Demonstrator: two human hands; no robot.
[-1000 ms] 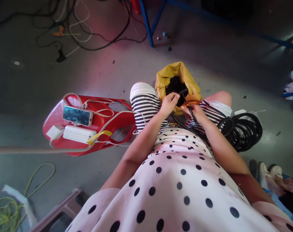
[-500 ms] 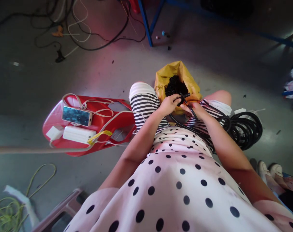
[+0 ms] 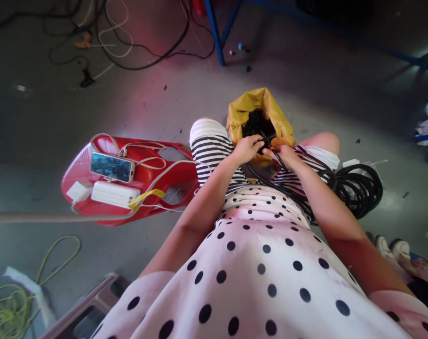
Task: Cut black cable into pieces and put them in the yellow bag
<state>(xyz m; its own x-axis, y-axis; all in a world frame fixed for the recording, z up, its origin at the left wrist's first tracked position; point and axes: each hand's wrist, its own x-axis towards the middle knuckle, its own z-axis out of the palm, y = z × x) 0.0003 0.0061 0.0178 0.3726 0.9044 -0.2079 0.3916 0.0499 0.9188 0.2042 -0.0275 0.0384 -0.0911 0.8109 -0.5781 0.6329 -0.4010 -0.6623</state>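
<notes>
Both hands meet over the near rim of a yellow bag [image 3: 242, 102] between my knees. Tangled black strands [image 3: 255, 123] lie in it. My left hand [image 3: 248, 149] is closed on a black cable [image 3: 259, 177], which runs below my fingers across my lap. My right hand [image 3: 284, 155] is closed around a slim dark tool [image 3: 280, 161], whose thin tip points up toward the left fingers; its exact kind is unclear. A thick coil of black cable [image 3: 362, 190] hangs beside my right thigh.
A red stool [image 3: 150, 176] at my left bears a phone [image 3: 111, 167], a white power bank [image 3: 115, 194] and cords. Loose cables [image 3: 157, 63] lie on the far floor near a blue metal frame [image 3: 217, 37]. Another person's shoes [image 3: 400, 248] show at lower right.
The short black cable end that stuck out rightward between my hands no longer shows. My hands remain almost in place; the view has shifted slightly.
</notes>
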